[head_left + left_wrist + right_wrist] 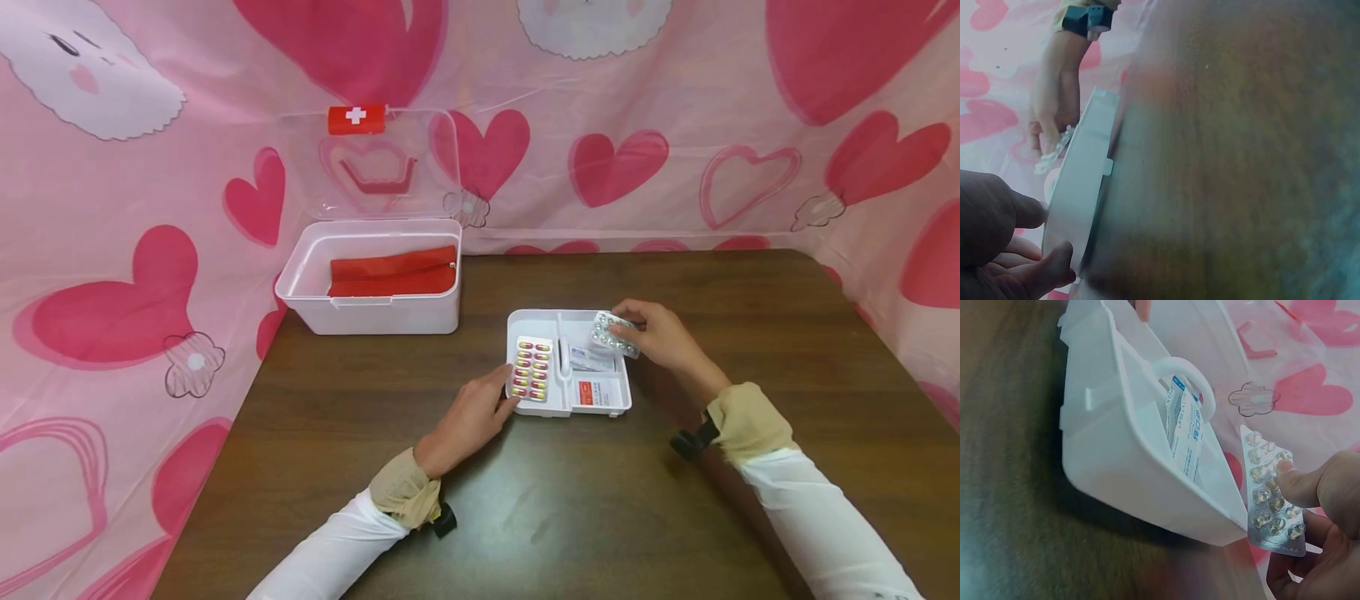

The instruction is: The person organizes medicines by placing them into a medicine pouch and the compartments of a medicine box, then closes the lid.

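A white compartment tray (564, 412) rests on the table. My left hand (471, 418) holds its near left corner, thumb along the front wall and fingers at the left side. My right hand (663, 337) pinches a silver blister pack of clear round pills (1271, 494) between thumb and fingers, over the tray's far right corner. Inside the tray, a blister pack of red and yellow capsules (532, 367) lies in the left compartment. White and blue packets (1185, 428) sit in the far right one, and a red and white packet (596, 392) in the near right one.
At the back left stands a white box (367, 315) with its clear lid (300, 150) raised. A red pouch (392, 273) lies inside it, and a red label with a white cross (356, 118) is on the lid. A pink heart-print cloth (750, 75) hangs behind the brown table (570, 517).
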Motion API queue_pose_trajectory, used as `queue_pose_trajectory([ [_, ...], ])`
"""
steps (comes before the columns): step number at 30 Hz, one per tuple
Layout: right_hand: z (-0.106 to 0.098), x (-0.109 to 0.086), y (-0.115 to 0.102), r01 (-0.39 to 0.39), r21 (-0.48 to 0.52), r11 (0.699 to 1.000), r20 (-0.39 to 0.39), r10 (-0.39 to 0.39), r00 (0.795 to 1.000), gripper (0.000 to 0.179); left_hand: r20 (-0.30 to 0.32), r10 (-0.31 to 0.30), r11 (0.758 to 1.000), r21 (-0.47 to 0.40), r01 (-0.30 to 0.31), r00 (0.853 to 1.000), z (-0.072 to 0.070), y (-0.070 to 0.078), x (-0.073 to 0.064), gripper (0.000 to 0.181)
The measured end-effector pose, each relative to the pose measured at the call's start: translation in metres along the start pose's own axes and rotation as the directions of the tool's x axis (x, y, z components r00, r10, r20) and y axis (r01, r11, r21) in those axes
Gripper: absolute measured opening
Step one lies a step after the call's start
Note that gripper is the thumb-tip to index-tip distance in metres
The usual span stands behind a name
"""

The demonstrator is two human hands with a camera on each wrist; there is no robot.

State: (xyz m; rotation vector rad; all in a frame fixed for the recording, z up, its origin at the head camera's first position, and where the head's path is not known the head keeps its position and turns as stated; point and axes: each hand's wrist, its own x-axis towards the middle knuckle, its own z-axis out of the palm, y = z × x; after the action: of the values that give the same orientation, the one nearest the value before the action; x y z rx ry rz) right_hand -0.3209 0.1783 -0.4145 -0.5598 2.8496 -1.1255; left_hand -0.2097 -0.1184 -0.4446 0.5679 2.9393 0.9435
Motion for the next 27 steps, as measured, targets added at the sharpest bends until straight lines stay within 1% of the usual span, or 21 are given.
queue_pose_trajectory([
  [7, 0.007, 0.017, -0.003, 0.02, 0.016, 1.0, 0.01, -0.02, 1.0, 0.02, -0.013, 0.018, 1.0, 0.01, -0.018, 1.0, -0.001, -0.002, 0.001, 0.044],
  [12, 0.013, 0.027, -0.003, 0.036, 0.022, 0.999, 0.015, -0.036, 0.999, 0.02, 0.012, -0.004, 1.0, 0.009, 0.004, 1.0, 0.0, -0.002, 0.001, 0.049],
  [16, 0.018, 0.032, 0.0, 0.065, -0.002, 0.998, 0.016, -0.065, 0.998, 0.018, 0.039, -0.017, 1.0, 0.003, 0.017, 0.999, 0.002, -0.001, 0.002, 0.05],
  [19, 0.021, 0.037, 0.003, 0.097, -0.029, 0.995, 0.03, -0.096, 0.995, 0.017, 0.045, -0.034, 0.999, -0.002, 0.034, 0.998, 0.002, -0.001, 0.002, 0.05],
  [22, 0.024, 0.041, 0.004, 0.131, -0.056, 0.99, 0.043, -0.128, 0.991, 0.016, 0.046, -0.047, 0.999, -0.005, 0.047, 0.998, 0.001, -0.001, 0.002, 0.051],
  [27, 0.028, 0.045, 0.004, 0.173, -0.11, 0.979, 0.044, -0.169, 0.985, 0.016, 0.04, -0.042, 0.999, -0.003, 0.042, 0.998, 0.0, -0.002, 0.003, 0.051],
])
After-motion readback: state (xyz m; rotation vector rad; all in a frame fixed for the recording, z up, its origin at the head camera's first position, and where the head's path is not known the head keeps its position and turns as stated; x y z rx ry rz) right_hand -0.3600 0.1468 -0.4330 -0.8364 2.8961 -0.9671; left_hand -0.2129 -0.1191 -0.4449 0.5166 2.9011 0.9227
